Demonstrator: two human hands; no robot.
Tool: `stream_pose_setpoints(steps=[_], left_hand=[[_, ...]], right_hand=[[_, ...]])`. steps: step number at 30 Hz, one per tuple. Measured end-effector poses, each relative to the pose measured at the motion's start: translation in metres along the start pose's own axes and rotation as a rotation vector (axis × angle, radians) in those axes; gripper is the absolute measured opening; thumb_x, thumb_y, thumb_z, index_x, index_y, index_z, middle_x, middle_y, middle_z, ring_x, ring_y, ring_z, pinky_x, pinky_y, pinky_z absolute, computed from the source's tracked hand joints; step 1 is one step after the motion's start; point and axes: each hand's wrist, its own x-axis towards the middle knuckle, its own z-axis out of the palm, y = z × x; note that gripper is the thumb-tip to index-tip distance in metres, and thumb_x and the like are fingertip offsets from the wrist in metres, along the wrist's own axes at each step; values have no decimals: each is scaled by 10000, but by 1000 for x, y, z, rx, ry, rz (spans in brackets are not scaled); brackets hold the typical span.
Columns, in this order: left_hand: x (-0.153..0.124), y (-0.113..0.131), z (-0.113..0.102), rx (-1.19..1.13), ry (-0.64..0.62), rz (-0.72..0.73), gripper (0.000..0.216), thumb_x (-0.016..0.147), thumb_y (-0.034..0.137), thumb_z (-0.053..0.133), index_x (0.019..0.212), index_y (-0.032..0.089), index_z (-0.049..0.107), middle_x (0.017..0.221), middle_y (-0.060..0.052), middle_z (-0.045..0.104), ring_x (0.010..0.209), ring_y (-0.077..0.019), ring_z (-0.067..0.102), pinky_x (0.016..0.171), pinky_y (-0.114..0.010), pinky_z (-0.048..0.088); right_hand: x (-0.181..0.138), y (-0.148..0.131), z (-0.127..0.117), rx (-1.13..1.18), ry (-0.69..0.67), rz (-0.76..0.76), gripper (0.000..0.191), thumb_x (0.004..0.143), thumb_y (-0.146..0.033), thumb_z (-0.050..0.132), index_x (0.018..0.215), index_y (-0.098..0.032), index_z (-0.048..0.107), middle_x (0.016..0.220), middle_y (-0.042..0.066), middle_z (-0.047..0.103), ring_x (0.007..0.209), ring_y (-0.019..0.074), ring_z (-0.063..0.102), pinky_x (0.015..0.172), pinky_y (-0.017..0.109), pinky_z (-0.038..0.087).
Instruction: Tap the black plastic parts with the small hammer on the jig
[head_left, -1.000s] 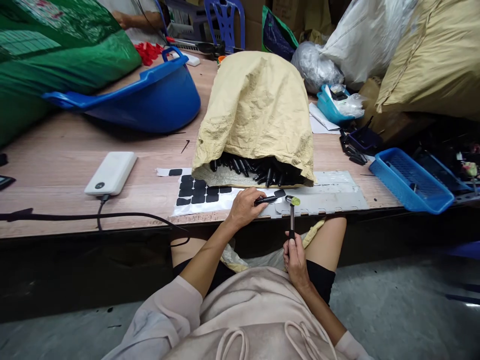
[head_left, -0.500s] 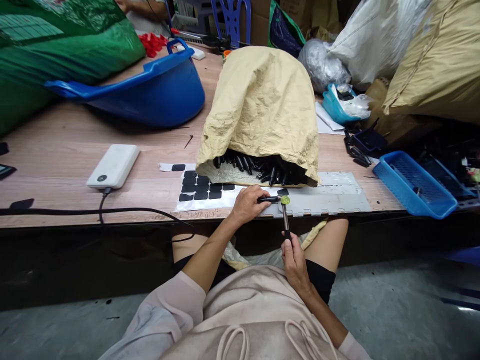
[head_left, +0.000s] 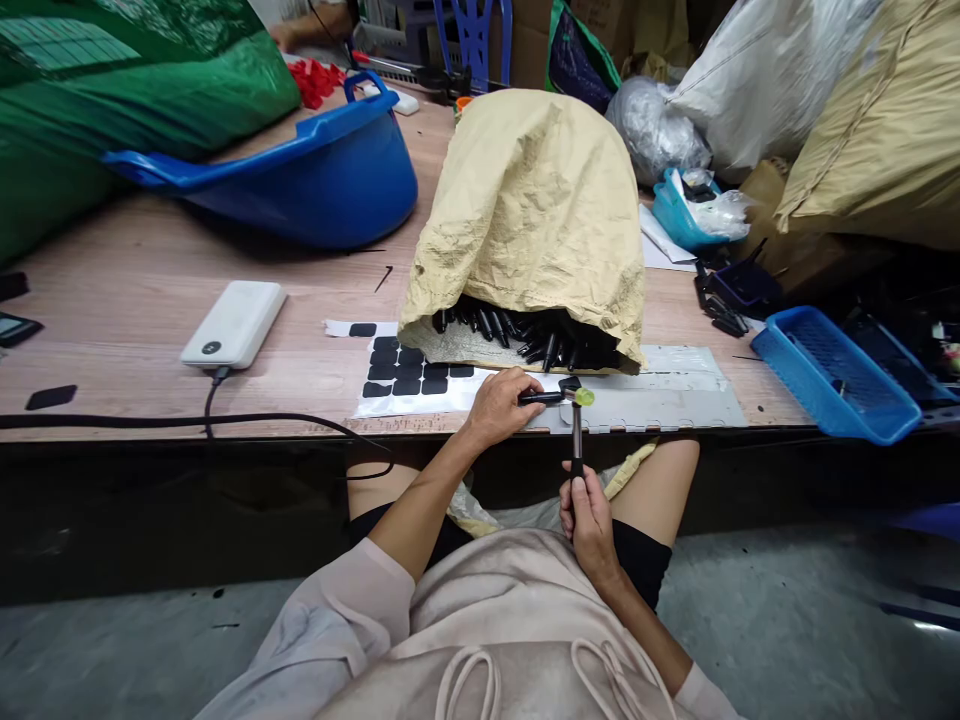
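My left hand [head_left: 501, 405] is closed on a slim black tube-like piece [head_left: 543, 398], which lies sideways over the grey board [head_left: 686, 400] at the table's front edge. In my right hand [head_left: 590, 518], fingers wrapped round its dark grip, is a small hammer [head_left: 577, 436] with a yellow-green head and a metal shaft. Its head is beside the right end of the black piece; whether they touch I cannot tell. A small black square lies just behind. Beyond my hands, a tan sack [head_left: 532, 210] gapes toward me, full of similar black pieces [head_left: 551, 345].
Left of my hands lies a white sheet with black stickers [head_left: 405, 372]. A white power bank [head_left: 234, 325] with a cable and a blue basin [head_left: 330, 180] stand farther left. On the right is a blue basket [head_left: 832, 375]. Another person's arm [head_left: 319, 25] shows at the back.
The hammer's head has shifted slightly to the right and tilted, with my right hand barely moved. My left hand keeps its hold on the black piece. The whole view has shifted a little.
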Motion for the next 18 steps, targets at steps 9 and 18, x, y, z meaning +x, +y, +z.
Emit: stream_pose_setpoints(steps=[9,18], left_hand=[[-1,3,-1,-3,23,17,258,774,294,785,999,205,695,873,-16,669,837,-200,616,803,-327,471],[-2,-2,1,53,-20,-1,165,845,301,767,994,229,774,821,-22,651,866,-214,615,804,-338,448]], right_hand=[[10,6,2,219,60,43,401,913,-583,659,1106,-239,590,691,-66,512,414,66,399,329,183,348],[16,11,1,223,29,35,464,864,-627,701,1070,-225,597,689,-67,524,416,62,413,329,179,354]])
